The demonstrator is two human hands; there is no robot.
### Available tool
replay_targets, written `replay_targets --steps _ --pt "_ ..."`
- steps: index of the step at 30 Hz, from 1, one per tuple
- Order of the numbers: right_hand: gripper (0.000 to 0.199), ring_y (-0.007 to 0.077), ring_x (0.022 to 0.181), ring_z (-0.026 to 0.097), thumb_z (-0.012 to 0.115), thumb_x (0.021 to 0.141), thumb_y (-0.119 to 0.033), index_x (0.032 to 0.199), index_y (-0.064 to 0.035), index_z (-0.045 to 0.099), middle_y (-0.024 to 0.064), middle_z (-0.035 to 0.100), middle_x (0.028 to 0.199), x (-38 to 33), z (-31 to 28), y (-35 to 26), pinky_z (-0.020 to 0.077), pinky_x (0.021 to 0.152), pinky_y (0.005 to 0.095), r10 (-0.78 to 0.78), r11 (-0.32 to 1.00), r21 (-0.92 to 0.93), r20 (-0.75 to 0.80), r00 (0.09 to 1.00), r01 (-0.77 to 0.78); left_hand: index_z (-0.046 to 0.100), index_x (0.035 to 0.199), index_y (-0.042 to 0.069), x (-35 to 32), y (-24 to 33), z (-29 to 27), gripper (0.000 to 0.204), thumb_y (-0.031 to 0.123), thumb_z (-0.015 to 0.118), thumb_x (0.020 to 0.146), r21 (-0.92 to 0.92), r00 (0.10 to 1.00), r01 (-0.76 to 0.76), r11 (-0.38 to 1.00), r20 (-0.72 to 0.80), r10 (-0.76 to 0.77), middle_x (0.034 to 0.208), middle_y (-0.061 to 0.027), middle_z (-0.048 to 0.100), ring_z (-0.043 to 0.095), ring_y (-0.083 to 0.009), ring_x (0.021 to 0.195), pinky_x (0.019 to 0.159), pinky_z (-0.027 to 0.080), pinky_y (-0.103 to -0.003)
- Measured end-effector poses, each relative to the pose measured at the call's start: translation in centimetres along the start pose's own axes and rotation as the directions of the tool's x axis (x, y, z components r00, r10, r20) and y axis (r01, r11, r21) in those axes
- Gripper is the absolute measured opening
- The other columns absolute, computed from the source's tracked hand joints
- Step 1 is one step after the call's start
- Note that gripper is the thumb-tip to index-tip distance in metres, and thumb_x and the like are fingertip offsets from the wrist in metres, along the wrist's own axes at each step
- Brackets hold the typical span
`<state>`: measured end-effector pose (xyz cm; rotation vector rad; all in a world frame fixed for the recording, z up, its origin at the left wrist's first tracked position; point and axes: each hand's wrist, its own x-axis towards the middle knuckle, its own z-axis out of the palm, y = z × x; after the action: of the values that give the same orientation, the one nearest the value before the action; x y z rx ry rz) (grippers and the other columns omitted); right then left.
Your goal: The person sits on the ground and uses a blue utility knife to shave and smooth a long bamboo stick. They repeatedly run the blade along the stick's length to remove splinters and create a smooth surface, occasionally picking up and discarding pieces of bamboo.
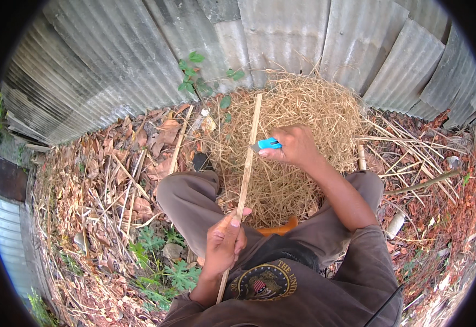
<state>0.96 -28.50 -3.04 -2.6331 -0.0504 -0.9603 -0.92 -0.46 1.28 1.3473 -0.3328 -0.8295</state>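
A long, pale strip of split wood or bamboo slants up from my lap over the straw. My left hand is closed around its lower part, the thumb lying along it. My right hand grips a bright blue utility knife. The short blade points left and meets the strip's right edge in its upper half. Whether the blade bites into the wood is too small to tell. Beneath both lies a heap of dry straw-like shavings between my knees.
A corrugated metal fence stands close ahead. Dry leaves cover the ground at left, with green plants near my left knee. Loose thin sticks lie at right. An orange thing shows between my legs.
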Motion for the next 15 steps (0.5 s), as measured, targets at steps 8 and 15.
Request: replay_targets --steps 8,15 --pt "0.066 0.0212 0.037 0.05 0.047 0.083 -0.072 0.055 -0.0125 0.048 0.0026 0.047 0.045 -0.7 0.5 -1.0 0.0375 0.035 0.0366 0.016 1.0 -0.024 -0.045 0.999 -0.017 0.053 0.123 -0.004 -0.5 -0.1 -0.1 0.033 0.019 0.041 0.103 -0.201 1.0 0.018 0.979 0.024 -0.013 0.048 0.002 0.035 0.027 -0.0051 0.041 0.043 0.027 -0.022" --pt "0.066 0.0211 0.037 0.053 0.051 0.079 -0.074 0.056 -0.0124 0.058 0.004 0.05 0.043 0.3 0.6 2.5 0.0423 0.038 0.0358 0.005 0.994 -0.112 -0.014 1.0 -0.006 0.052 0.123 -0.004 -1.0 -0.2 0.3 0.033 0.019 0.04 0.103 -0.2 0.997 0.072 0.977 0.054 -0.062 0.049 0.0014 0.035 0.026 -0.0053 0.042 0.045 0.027 -0.023"
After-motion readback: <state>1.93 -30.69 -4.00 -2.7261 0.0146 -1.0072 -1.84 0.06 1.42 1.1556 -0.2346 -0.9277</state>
